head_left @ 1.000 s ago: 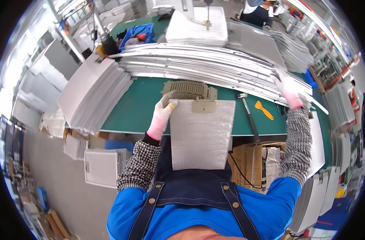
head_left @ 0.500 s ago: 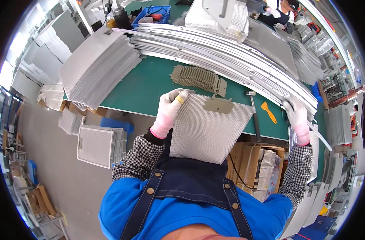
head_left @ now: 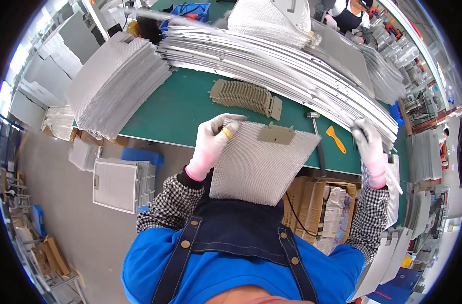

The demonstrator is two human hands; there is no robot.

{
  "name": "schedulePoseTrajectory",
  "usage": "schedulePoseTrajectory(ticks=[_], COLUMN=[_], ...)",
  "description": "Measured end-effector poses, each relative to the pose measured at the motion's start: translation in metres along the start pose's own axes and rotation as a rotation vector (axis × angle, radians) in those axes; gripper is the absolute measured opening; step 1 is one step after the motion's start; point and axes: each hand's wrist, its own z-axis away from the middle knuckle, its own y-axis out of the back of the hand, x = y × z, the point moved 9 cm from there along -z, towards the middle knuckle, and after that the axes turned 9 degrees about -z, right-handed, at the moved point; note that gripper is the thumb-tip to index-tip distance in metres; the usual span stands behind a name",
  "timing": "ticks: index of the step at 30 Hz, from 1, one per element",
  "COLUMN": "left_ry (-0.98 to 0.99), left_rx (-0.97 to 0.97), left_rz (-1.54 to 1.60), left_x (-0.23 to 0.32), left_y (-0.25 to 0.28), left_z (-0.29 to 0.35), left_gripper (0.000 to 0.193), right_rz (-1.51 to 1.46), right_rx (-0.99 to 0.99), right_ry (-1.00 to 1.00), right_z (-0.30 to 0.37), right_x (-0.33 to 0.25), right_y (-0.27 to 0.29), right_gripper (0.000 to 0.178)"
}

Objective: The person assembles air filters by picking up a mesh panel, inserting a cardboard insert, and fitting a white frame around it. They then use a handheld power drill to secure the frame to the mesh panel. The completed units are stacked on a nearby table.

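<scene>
My left hand (head_left: pixel 210 144), in a white glove, pinches the upper left corner of a silver mesh panel (head_left: pixel 256 169). That panel tilts against my apron front, with a tan metal plate (head_left: pixel 276 135) at its top edge. Off to the right, my gloved right hand (head_left: pixel 371 149) is closed around a long thin metal strip (head_left: pixel 394 181). The strip's far part is smeared by motion and crosses above a stack of pale metal strips (head_left: pixel 271 57). A row of tan plates (head_left: pixel 241 95) lies on the green table (head_left: pixel 165 109) beyond the panel.
A hammer (head_left: pixel 320 152) and an orange scraper (head_left: pixel 336 139) lie between my hands. Mesh panels (head_left: pixel 117 83) are piled at the table's left. Below stand framed filters (head_left: pixel 115 185) and an open cardboard box (head_left: pixel 312 207). A co-worker (head_left: pixel 350 17) is at the far right.
The long strip in my right hand has lifted and swung, its far end now blurred above the stack. My left hand still grips the panel; the whole view has shifted slightly.
</scene>
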Motion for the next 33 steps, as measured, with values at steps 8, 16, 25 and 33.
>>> schedulePoseTrajectory(ticks=[8, 16, 25, 33], left_ry=[0.023, 0.005, 0.068, -0.051], left_rx=[0.160, 0.289, 0.182, 0.132], left_rz=[-0.140, 0.012, 0.160, 0.211], left_x=[0.015, -0.013, -0.013, -0.011], left_y=[0.011, 0.042, 0.028, 0.025], left_z=[0.022, 0.023, 0.019, 0.022], left_gripper=[0.024, 0.025, 0.025, 0.040], right_rz=[-0.052, -0.186, -0.249, -0.250], right_rx=[-0.340, -0.694, -0.749, -0.852], right_ry=[0.396, 0.249, 0.103, 0.109], right_z=[-0.062, -0.077, -0.054, -0.043], right_x=[-0.137, -0.124, -0.105, -0.094], right_y=[-0.151, -0.187, -0.184, -0.174], right_gripper=[0.020, 0.023, 0.023, 0.029])
